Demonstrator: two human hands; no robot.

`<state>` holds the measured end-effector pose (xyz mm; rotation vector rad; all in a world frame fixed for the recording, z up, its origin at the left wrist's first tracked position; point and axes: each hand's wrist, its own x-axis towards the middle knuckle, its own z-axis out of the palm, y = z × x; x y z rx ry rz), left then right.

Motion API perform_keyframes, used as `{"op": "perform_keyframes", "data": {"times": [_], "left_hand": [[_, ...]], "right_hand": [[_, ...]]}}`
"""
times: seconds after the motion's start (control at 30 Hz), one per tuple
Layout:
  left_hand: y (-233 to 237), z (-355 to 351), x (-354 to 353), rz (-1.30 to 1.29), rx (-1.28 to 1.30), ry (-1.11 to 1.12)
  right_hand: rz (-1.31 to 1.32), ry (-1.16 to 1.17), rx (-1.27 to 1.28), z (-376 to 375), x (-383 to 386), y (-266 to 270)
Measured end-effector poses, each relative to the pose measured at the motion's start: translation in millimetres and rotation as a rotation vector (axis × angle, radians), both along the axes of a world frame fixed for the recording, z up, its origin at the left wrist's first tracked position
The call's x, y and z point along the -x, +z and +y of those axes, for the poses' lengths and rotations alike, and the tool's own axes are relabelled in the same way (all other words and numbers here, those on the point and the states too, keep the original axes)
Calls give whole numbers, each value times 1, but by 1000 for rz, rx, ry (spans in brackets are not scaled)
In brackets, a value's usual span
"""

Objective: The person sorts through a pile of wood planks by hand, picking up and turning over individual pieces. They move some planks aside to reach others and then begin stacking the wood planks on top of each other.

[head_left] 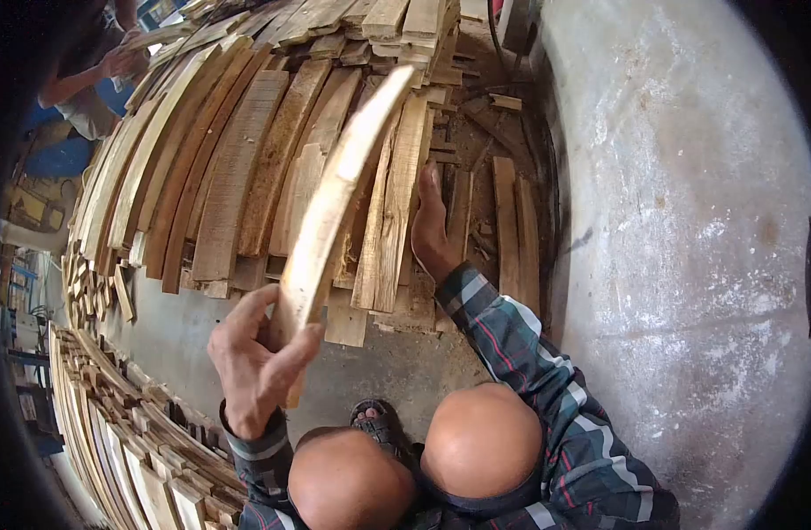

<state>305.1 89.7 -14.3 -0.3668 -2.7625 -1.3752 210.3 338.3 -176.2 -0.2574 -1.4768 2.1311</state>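
Observation:
My left hand (253, 360) is wrapped round the near end of a long, pale wooden plank (323, 208). The plank slants up and away over the stack, its far tip near the upper boards. On the right, my right hand (433, 225) is stretched out flat, edge-on, alongside the outermost board (391, 216) of the pile. Its fingers point away from me and hold nothing; part of the hand is turned out of sight. Below the held plank lies a layer of rough boards (222, 190) set side by side.
More planks (370, 19) are heaped at the back. A scuffed grey wall (679, 221) closes off the right side, with loose boards (509, 230) beside it. Another stack (145, 433) stands at lower left. At upper left, another person's hand (123, 62) shows near the pile.

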Motion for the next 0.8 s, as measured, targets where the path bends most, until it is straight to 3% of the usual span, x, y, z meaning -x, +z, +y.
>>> {"op": "perform_keyframes", "data": {"times": [0.2,0.4,0.5,0.63,0.7,0.8], "left_hand": [[-17,14,2,234,272,-133],[-22,48,6,153,339,-38],[-30,60,15,175,311,-31],[-43,83,28,265,327,-25],[-46,89,32,254,336,-52],[-53,99,29,257,356,-75]], "right_hand": [[0,148,203,-1,-8,15],[8,62,68,5,3,-2],[25,122,225,2,3,-3],[48,159,204,10,16,-24],[7,248,337,2,-4,8],[8,257,269,3,1,3]]}}
